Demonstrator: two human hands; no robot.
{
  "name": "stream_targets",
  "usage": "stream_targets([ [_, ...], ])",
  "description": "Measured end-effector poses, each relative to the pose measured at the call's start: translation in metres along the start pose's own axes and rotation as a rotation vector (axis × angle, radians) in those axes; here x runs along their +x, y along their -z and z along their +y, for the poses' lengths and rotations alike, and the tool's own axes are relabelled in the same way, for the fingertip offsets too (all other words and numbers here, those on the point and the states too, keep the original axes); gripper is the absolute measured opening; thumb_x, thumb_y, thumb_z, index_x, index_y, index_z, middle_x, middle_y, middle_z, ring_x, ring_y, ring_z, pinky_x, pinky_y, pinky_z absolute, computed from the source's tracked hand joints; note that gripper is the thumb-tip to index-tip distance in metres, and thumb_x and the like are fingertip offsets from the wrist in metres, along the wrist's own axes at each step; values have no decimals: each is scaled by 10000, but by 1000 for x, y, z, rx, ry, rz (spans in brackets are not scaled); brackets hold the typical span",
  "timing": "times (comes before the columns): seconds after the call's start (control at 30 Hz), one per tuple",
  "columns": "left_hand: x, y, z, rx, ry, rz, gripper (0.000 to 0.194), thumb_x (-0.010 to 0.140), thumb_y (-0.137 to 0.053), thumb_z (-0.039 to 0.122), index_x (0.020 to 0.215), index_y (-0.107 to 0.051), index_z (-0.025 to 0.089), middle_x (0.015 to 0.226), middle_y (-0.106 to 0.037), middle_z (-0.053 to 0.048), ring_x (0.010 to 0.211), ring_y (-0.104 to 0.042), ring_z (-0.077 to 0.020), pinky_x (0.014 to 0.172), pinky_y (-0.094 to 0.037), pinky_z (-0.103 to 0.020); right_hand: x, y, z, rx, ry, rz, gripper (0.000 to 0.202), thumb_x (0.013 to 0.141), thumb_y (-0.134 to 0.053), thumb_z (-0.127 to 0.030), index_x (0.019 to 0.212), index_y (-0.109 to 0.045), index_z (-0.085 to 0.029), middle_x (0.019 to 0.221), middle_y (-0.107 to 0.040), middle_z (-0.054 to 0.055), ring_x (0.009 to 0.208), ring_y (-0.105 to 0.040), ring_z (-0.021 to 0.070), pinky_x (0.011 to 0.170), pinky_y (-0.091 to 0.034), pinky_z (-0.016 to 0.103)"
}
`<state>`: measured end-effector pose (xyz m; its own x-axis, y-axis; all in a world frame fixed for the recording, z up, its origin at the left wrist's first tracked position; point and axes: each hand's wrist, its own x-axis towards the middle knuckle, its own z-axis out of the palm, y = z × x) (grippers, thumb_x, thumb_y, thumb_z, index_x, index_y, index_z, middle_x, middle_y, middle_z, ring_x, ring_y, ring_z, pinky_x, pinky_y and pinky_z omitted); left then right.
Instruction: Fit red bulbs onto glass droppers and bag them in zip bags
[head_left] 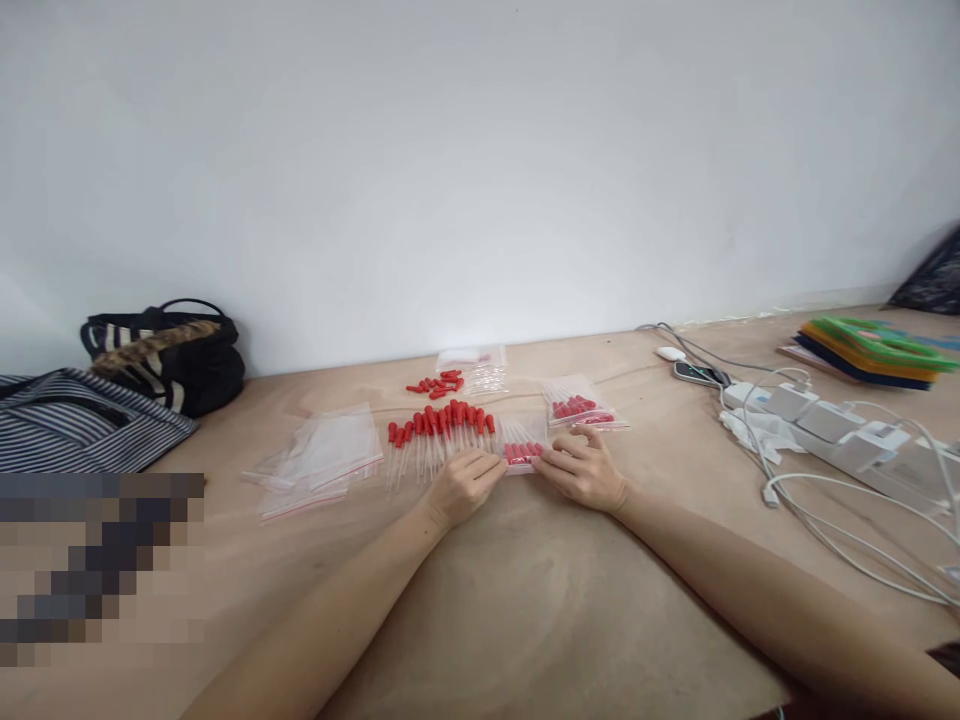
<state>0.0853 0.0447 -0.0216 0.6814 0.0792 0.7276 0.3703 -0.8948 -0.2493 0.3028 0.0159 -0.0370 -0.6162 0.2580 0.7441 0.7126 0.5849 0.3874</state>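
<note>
Between my hands lies a clear zip bag point(523, 450) with several red-bulbed droppers inside, its mouth edge toward me. My left hand point(466, 484) pinches the left corner of that edge. On the right corner, the fingers of my right hand point(581, 470) are closed too. Just left of the bag, loose droppers point(442, 425) with red rubber bulbs and clear stems lie in a row, bulbs pointing away from me. A filled bag of droppers point(577, 402) rests beyond my right hand. Flat zip bags point(330, 450) are piled to the left.
Loose red bulbs point(436, 384) and clear stems in a bag point(484, 370) lie near the wall. A power strip point(840, 435) with chargers and white cables point(825, 540) occupies the right side. Coloured trays point(874, 350) are stacked behind it. A black bag point(202, 365) and striped cloth point(90, 420) sit left.
</note>
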Motion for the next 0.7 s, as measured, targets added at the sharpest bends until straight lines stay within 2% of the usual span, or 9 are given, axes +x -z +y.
stream_targets([
  [0.13,4,-1,1,1,5,20,172,855,-440,110,823,-606,142,718,-645,-35,640,-584,-130,590,-494,-265,3,-2,-3,4,6,13,109,811,-520,-134,777,-595,-205,642,-621,-40,670,-508,87,808,-276,342],
  [0.27,10,-4,3,8,-50,38,108,832,-494,99,830,-598,127,771,-657,-41,710,-576,-146,649,-493,-288,5,-2,-4,13,36,46,89,809,-523,-149,773,-590,-194,640,-618,-41,667,-501,88,813,-281,349],
  [0.47,11,-10,3,-2,-103,25,135,845,-473,89,792,-588,136,725,-651,-22,717,-571,-142,667,-482,-303,8,-3,-8,12,45,56,98,810,-514,-132,784,-595,-180,639,-613,-30,653,-490,88,799,-289,340],
  [0.7,10,-6,3,11,-90,48,138,849,-459,81,896,-582,122,810,-658,-58,753,-575,-157,678,-488,-317,6,4,-2,-7,21,30,81,800,-535,-128,821,-601,-170,678,-630,-18,683,-495,101,801,-287,344],
])
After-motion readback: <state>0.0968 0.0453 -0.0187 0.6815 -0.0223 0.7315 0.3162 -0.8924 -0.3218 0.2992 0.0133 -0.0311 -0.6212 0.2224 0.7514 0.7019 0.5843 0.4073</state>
